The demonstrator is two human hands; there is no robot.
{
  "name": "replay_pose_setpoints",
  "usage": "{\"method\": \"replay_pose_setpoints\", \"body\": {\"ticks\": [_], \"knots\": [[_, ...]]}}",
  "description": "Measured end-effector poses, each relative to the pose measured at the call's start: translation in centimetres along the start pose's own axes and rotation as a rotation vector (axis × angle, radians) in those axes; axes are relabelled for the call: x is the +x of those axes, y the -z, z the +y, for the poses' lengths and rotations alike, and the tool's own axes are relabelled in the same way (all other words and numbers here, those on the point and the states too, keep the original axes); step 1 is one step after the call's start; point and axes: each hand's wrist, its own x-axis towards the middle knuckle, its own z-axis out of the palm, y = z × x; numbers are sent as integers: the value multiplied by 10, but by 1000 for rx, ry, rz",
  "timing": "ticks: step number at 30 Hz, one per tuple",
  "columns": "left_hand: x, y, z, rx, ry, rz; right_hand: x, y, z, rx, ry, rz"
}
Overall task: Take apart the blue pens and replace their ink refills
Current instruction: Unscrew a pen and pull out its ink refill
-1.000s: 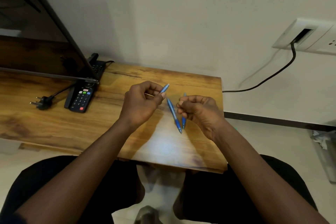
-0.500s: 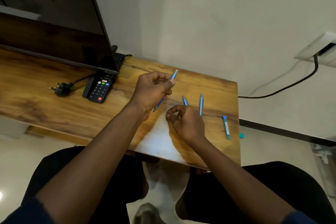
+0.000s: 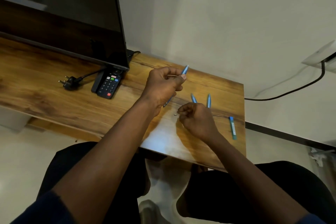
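My left hand grips a blue pen above the wooden table; the pen's top sticks out past my thumb and its dark tip shows below my palm. My right hand rests on the table with fingers curled, its fingertips at a tiny pale part; whether it pinches anything I cannot tell. Two more blue pens lie on the table just beyond my right hand, partly hidden by it. A blue refill pack lies near the table's right edge, with a thin refill beside it.
A wooden table carries a black TV screen at the back left, a black remote and a loose black plug. A black cable runs along the wall to a socket at the right. My knees are under the table's front edge.
My right hand dropped from mid-air to the table and no longer holds pens; two pens now lie on the table. The view shifted left. My left hand kept its pen.
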Motion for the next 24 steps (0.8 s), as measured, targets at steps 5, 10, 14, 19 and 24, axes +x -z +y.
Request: {"method": "replay_pose_setpoints", "body": {"ticks": [5, 10, 14, 19, 24], "knots": [[1, -3, -2, 19, 9, -3, 1, 10, -5, -114, 81, -28], [2, -3, -6, 37, 15, -13, -2, 3, -3, -216, 213, 94], [1, -4, -6, 62, 14, -25, -1, -1, -2, -177, 219, 184], [1, -5, -9, 95, 12, -42, -2, -9, 2, -175, 205, 247], [4, -3, -14, 107, 11, -25, -3, -15, 3, -150, 222, 222]]}}
